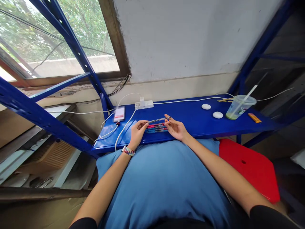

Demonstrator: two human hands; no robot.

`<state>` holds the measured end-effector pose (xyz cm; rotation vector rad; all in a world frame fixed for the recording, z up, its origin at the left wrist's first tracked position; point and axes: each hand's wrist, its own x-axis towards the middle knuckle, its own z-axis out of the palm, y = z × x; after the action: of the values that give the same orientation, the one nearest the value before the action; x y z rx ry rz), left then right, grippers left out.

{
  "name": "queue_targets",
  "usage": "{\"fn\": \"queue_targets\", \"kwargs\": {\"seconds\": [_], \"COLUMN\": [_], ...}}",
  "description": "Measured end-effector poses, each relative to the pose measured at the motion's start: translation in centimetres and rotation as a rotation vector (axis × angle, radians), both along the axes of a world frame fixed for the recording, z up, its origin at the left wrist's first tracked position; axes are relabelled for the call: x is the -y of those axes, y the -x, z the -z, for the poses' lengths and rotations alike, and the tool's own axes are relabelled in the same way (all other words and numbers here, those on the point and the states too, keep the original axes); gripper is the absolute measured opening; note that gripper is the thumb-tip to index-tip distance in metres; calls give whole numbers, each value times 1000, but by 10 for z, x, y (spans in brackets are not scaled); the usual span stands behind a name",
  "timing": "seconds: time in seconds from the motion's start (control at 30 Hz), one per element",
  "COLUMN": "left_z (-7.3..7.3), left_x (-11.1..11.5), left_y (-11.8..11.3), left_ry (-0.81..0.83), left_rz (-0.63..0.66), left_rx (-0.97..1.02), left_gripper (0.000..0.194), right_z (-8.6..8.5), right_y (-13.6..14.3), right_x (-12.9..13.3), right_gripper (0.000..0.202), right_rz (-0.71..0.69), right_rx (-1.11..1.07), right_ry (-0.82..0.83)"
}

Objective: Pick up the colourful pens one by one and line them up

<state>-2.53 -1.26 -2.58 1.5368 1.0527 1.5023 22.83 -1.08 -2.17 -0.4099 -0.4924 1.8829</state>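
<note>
Between both hands, a dark pen [156, 120] is held level just over the blue shelf top [183, 117]. My left hand [138, 130] pinches its left end between thumb and fingers. At the other end, the fingertips of my right hand [175, 128] close on the pen. Under it, several pens with red and blue barrels [156, 128] lie side by side in a row, their ends partly hidden by my hands. A blue cushion [162, 178] lies beneath my forearms, against the shelf's front edge.
A white power strip [144, 104] with cables and a phone [118, 113] lie at the back left. To the right are two white oval objects [206, 107], a plastic cup [240, 107] with a straw and an orange packet [254, 118]. A red stool [250, 168] stands lower right.
</note>
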Motion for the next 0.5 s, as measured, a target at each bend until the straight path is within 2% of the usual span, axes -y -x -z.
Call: {"fn": "queue_targets", "kwargs": {"seconds": [0.17,0.23,0.4,0.5], "left_z": [2,3,6,8], "left_x": [-1,-3,-6,-8], "left_y": [1,1,4,4], "left_ry": [4,2,12,9], "left_rz": [10,8,-8,-25], "left_rx": [13,33,44,62], "left_gripper": [30,31,31,31], "right_z": [2,2,-3,-4], "right_y": [0,1,3,4], "right_x": [-2,-2,4,3], "right_gripper": [21,22,41,30], "right_rz": [13,19,28,33], "right_rx": [-18,8,60,167], "right_ry": [53,42,-49,-133]}}
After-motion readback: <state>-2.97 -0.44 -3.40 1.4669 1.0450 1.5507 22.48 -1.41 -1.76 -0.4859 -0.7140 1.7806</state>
